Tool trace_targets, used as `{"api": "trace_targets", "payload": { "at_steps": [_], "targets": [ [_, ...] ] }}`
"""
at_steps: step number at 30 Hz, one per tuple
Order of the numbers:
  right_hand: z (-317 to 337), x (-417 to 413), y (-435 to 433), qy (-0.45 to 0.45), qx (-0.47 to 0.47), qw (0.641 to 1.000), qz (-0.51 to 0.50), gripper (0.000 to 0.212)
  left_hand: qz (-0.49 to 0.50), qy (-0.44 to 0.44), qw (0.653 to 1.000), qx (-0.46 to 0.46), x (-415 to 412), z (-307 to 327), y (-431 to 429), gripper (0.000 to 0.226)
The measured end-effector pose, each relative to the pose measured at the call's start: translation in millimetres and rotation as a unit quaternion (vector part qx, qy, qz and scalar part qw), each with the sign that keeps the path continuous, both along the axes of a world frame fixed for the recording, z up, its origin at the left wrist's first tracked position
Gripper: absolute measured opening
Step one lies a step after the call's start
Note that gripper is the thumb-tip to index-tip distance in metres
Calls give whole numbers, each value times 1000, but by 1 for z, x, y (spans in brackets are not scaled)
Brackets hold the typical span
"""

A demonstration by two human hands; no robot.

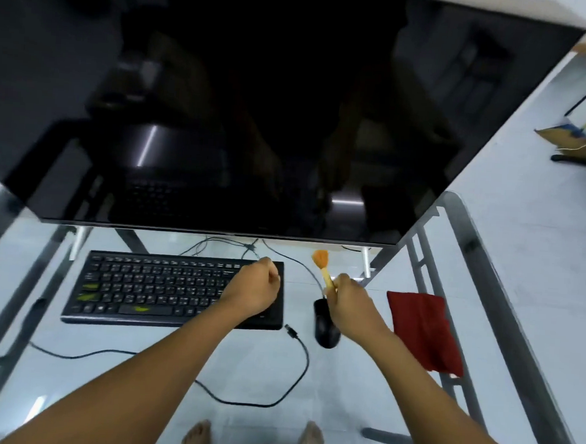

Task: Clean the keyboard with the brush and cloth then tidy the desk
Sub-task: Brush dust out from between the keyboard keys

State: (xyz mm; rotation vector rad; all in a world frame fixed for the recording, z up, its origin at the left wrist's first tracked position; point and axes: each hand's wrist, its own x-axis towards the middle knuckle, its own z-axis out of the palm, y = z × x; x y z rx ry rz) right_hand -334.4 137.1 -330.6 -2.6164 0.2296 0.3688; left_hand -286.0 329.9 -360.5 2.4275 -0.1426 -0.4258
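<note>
A black keyboard (150, 288) lies on the glass desk (110, 382) below the monitor. My left hand (253, 288) sits over its right end, fingers curled at the far right corner. My right hand (348, 297) grips the wooden handle of a small brush (321, 259), whose orange bristles point up and away, just right of the keyboard and above the mouse. A dark red cloth (422, 332) lies folded at the desk's right edge, untouched.
A large dark monitor (258, 99) overhangs the back of the desk. A black mouse (326, 330) lies between the keyboard and the cloth. A loose black cable with a USB plug (291, 331) loops across the front of the desk. Bare feet show through the glass.
</note>
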Motion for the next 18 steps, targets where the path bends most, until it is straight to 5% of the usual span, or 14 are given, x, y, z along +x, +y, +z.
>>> {"api": "trace_targets", "payload": {
  "at_steps": [5, 11, 16, 18],
  "targets": [
    [27, 17, 80, -22, 44, 998, 45, 22, 21, -82, 996, 4, -11, -5, 102, 19],
    [34, 30, 162, -68, 203, 974, -78, 26, 137, -213, 967, 40, -18, -20, 229, 24],
    [16, 34, 208, -98, 331, 924, -168, 6, 188, -191, 964, 4, -9, -44, 302, 36],
    [5, 33, 234, -121, 324, 925, -159, 13, 187, -157, 969, -16, -4, -52, 314, 39]
  ]
}}
